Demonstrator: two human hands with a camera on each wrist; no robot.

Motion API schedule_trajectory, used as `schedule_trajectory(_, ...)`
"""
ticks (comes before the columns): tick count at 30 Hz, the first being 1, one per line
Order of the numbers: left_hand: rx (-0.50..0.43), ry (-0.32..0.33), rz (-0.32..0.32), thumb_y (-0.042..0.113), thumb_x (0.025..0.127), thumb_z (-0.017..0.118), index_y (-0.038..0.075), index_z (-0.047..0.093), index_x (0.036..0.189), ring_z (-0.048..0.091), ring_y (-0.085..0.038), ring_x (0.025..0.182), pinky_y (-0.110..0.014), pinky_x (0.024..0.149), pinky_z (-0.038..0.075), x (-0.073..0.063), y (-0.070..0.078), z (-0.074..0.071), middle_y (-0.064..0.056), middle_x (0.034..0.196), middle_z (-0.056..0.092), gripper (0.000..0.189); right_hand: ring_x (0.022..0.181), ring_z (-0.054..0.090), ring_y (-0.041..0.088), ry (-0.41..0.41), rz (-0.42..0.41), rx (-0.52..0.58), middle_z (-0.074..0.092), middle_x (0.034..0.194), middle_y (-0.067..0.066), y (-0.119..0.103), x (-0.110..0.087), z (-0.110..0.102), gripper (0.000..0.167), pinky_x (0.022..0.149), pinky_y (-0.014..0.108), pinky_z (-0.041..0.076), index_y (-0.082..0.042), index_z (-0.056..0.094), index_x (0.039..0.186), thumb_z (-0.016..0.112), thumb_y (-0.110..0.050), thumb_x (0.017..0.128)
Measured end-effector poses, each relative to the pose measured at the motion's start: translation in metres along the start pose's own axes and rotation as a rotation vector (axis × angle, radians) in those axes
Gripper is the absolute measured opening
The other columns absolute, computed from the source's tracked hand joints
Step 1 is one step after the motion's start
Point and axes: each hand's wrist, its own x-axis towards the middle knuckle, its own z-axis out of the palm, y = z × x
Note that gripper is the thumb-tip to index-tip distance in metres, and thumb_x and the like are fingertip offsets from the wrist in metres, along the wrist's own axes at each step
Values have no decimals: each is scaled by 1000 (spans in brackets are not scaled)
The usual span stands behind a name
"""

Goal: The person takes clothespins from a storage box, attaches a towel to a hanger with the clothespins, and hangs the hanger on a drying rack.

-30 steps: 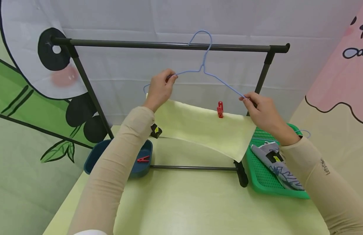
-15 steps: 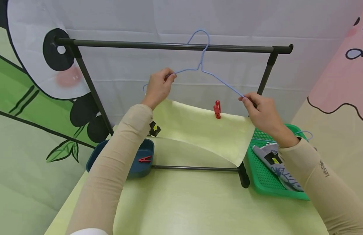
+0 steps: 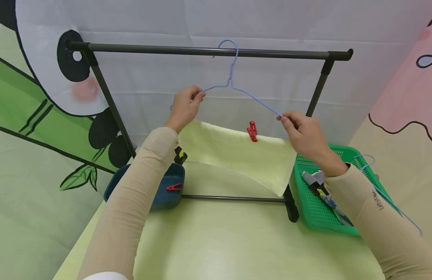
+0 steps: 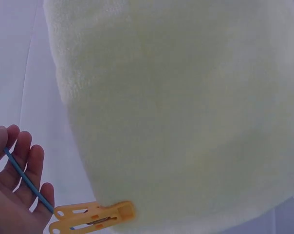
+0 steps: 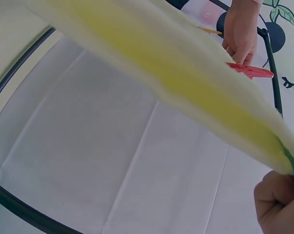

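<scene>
A blue wire hanger [image 3: 231,79] has its hook looped over the dark rack bar [image 3: 279,54]. My left hand [image 3: 184,107] pinches its left shoulder between thumb and fingers. On the right shoulder, my right hand [image 3: 303,134] holds the wire the same way. Below hangs a pale yellow towel [image 3: 240,155], its left end partly behind my left wrist. A red clothespin [image 3: 252,131] grips the towel's top edge, and a yellow-orange clothespin [image 4: 96,216] holds a corner near the wire in the left wrist view.
At left stands a dark blue bin [image 3: 168,200] with a red clothespin [image 3: 174,188] inside. A green basket [image 3: 310,219] at right holds a grey patterned cloth item [image 3: 315,179] and another blue hanger [image 3: 368,161], partly behind my right sleeve. The rack's lower bar [image 3: 233,198] crosses above the table [image 3: 237,245].
Both hands have shifted the hanger slightly left and lower; the hook's tip now shows below the bar. The red clothespin on the towel tilts more. More of the basket's hanger shows.
</scene>
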Motion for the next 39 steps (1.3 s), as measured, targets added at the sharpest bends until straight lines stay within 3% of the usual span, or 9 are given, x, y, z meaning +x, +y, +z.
schedule_trajectory(14, -24, -2, -5, 23, 100, 49, 6, 64, 104, 48, -19, 73, -29, 61, 38, -7, -15, 4, -6, 96, 64, 23, 47, 33, 15, 4, -3, 8, 53, 61, 4, 2, 0, 10, 28, 44, 26, 26, -3, 68, 109, 48, -19, 100)
schedule_trajectory(21, -18, -9, -4, 23, 101, 47, 6, 63, 107, 54, -19, 89, -31, 73, 42, -10, -25, 1, -10, 102, 64, 24, 48, 34, 17, -43, 31, 8, 54, 65, 5, 0, 2, 16, 30, 44, 27, 26, -4, 67, 114, 47, -22, 101)
schedule_trajectory(30, 19, 2, -11, 30, 102, 42, 8, 62, 114, 46, -21, 75, -31, 66, 35, -12, -29, -9, -8, 105, 62, 33, 49, 33, 16, -68, 38, 36, 46, 62, 4, -6, 6, 24, 33, 48, 29, 28, -5, 67, 112, 43, -26, 102)
schedule_trajectory(39, 67, 34, -21, 29, 102, 41, 7, 62, 115, 57, -25, 104, -36, 78, 41, -13, -33, -22, -12, 111, 64, 33, 47, 30, 16, -49, 15, 73, 39, 61, 4, -5, 9, 29, 32, 48, 30, 28, -4, 62, 107, 37, -24, 104)
